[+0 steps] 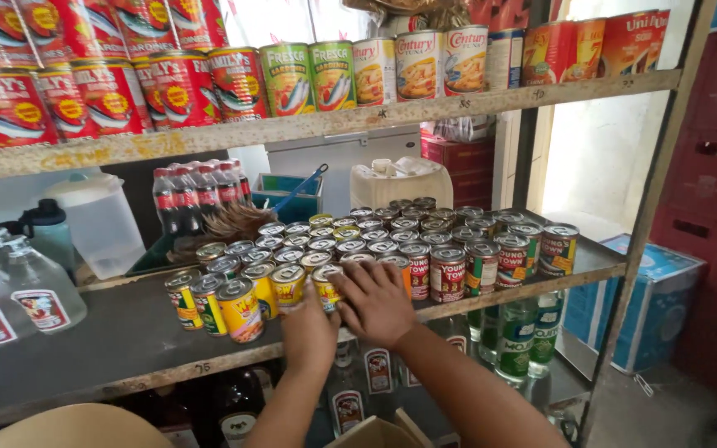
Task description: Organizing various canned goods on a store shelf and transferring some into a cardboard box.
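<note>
On the middle board of a tall wooden shelf unit (209, 137), grey and dusty on top with a rough, pale front edge, small tins stand packed in rows. The biggest things sit around them: red plastic crates (711, 166) stacked at the far right, a blue and white carton (665, 290) on the floor, a translucent lidded pitcher (97, 220) and clear glass bottles (31, 286) at the left. Above, large red sardine cans (85, 91) lie stacked on the upper board. Behind the tins stand small dark soft-drink bottles (201, 191) with red caps.

The block of small cans (392, 236) is all upright cylinders, long axes vertical, with shiny pull-tab lids; the yellow-labelled cans (242, 311) hold the front left corner, the red-labelled cans (450, 274) the front right.

Both hands meet at the front row, between those two groups. The right hand (379, 303) lies palm down, fingers spread and curled loosely over a tin top; whether it grips the tin cannot be told. The left hand (309, 332) sits just beside it, lower and nearer the shelf edge, its fingers hidden behind the right hand, so their spread cannot be told. The yellow tin (325, 286) they cover lies directly ahead of the fingertips, touching its neighbours; the right hand is the nearer.
</note>
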